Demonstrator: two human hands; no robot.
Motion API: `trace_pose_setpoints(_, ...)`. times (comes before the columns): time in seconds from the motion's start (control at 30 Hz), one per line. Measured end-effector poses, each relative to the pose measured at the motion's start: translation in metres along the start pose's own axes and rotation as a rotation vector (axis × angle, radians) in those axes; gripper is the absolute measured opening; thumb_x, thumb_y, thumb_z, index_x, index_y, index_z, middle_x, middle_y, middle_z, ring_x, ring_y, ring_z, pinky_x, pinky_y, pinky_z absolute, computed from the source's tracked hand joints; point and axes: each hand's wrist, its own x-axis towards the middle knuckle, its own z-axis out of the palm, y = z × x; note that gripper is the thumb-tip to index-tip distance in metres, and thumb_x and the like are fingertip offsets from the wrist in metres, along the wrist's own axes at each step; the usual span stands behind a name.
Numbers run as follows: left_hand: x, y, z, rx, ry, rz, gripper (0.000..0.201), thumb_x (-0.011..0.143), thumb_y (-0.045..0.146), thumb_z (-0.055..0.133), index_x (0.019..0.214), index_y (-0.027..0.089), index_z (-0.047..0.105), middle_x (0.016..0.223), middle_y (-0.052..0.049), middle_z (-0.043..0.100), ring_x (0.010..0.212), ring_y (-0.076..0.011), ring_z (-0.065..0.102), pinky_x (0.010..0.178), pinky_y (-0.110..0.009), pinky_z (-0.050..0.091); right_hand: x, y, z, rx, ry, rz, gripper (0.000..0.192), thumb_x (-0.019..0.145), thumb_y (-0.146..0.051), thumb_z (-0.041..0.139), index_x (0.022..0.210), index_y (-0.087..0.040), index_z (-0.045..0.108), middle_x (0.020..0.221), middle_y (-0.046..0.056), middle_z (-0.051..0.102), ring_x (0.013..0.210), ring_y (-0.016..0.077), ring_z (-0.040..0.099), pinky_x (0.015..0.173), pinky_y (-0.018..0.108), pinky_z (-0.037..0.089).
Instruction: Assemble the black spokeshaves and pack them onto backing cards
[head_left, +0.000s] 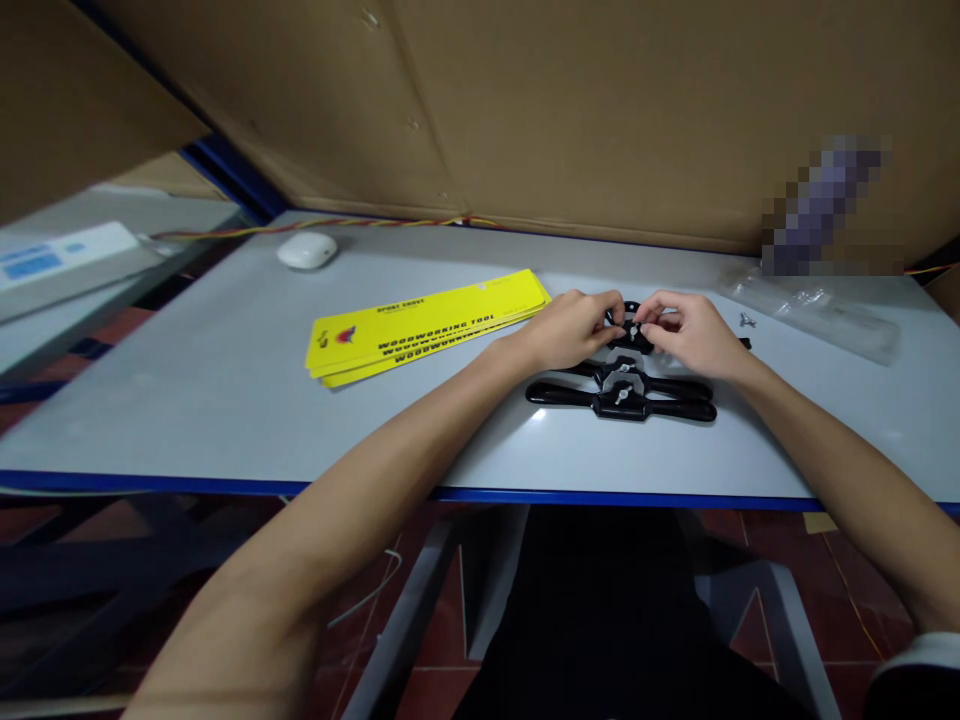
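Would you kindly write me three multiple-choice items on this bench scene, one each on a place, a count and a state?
1. Where do the yellow cards lie?
A. left of the hands
B. right of the hands
C. on the floor

2. How many black tools lie free, nearer the person than the hands?
A. none
B. two
C. five

3. How are the hands?
A. flat on the table
B. both closed on a black tool part
C. one raised high

Key: 1 A, the stack sits left of the left hand. 2 B, two lie side by side. 3 B, left and right hand pinch it between them.
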Motion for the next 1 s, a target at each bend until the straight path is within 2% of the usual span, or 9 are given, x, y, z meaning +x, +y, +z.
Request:
trace_pose_setpoints(0.17,0.0012,-0.0026,0.0026,0.009,0.021,0.020,0.018,0.101,0.030,0.063,0.113,0.020,0.071,0.082,-0.002,0.073,0.074,-0.0206,0.065,0.074,-0.031,0.042,-0.0005,-0.0014,-0.0004,-0.053,0.015,0.025,0.003,0.076,-0.020,0.066,0.078,-0.022,0.065,0.068,0.000,0.064,0.064,0.0156,0.057,0.062,0.032,0.042)
trace_pose_setpoints(0.57,0.0021,-0.0027,0.0031,0.004,0.022,0.019,0.017,0.100,0.028,0.064,0.113,0.019,0.071,0.079,-0.002,0.071,0.070,-0.0194,0.061,0.074,-0.030,0.040,-0.0015,-0.0021,-0.0017,-0.147,-0.012,-0.041,0.003,0.077,-0.022,0.069,0.074,-0.021,0.068,0.070,0.001,0.063,0.065,0.0158,0.055,0.064,0.034,0.039)
trace_pose_setpoints(0.67,0.0021,-0.0031,0.0033,0.014,0.023,0.018,0.018,0.101,0.029,0.064,0.114,0.019,0.072,0.078,-0.002,0.070,0.070,-0.0199,0.061,0.072,-0.030,0.039,-0.0018,-0.0007,-0.0019,-0.098,-0.032,-0.059,0.007,0.080,-0.025,0.073,0.079,-0.021,0.067,0.072,0.001,0.062,0.066,0.0158,0.055,0.066,0.034,0.042)
trace_pose_setpoints(0.8,0.0019,-0.0026,0.0033,0.019,0.016,0.016,0.019,0.101,0.027,0.063,0.116,0.018,0.072,0.079,-0.002,0.071,0.069,-0.0196,0.060,0.071,-0.030,0.037,-0.0013,0.0023,-0.0016,-0.018,-0.028,-0.044,0.024,0.081,-0.028,0.081,0.099,-0.022,0.067,0.080,-0.001,0.061,0.066,0.0145,0.056,0.067,0.035,0.044)
trace_pose_setpoints(0.87,0.0020,-0.0023,0.0032,0.012,0.012,0.014,0.020,0.101,0.027,0.063,0.117,0.018,0.072,0.080,-0.002,0.071,0.070,-0.0195,0.060,0.072,-0.030,0.037,-0.0010,0.0029,-0.0011,-0.013,-0.029,-0.034,0.029,0.081,-0.031,0.082,0.104,-0.022,0.067,0.080,-0.002,0.060,0.065,0.0140,0.056,0.067,0.034,0.044)
trace_pose_setpoints(1.0,0.0026,-0.0026,0.0039,0.023,0.014,0.003,0.022,0.101,0.027,0.063,0.118,0.018,0.072,0.080,-0.003,0.071,0.072,-0.0211,0.062,0.071,-0.031,0.037,-0.0014,0.0000,0.0004,-0.029,-0.025,-0.034,0.022,0.083,-0.036,0.081,0.088,-0.022,0.065,0.076,0.000,0.060,0.069,0.0156,0.056,0.067,0.035,0.043)
